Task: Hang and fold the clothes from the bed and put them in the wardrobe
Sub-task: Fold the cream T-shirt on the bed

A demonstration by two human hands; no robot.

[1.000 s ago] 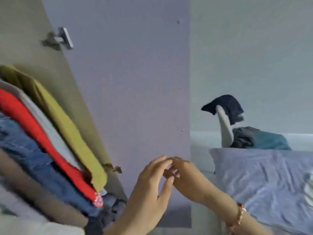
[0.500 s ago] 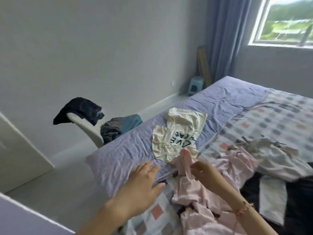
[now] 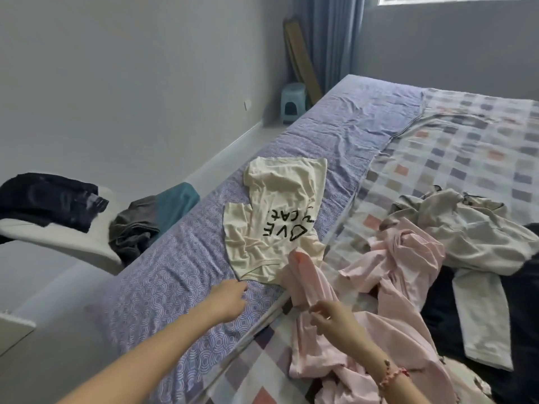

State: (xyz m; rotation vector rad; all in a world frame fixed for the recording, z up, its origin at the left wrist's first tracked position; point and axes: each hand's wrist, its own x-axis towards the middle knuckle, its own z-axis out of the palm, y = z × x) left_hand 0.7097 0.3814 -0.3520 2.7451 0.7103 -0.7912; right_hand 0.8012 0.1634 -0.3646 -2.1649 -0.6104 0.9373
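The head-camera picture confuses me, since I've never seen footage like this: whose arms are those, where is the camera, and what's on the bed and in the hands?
No machine here: a person wears one wide-angle camera on the head, looking forward and down, so both bare arms are their own. On the purple sheet lies a cream T-shirt with black lettering. Beside it, on the checked cover, are a crumpled pink garment and a pale grey garment. The right hand pinches a fold of the pink garment. The left hand reaches, fingers curled, toward the T-shirt's near hem; whether it grips anything cannot be told.
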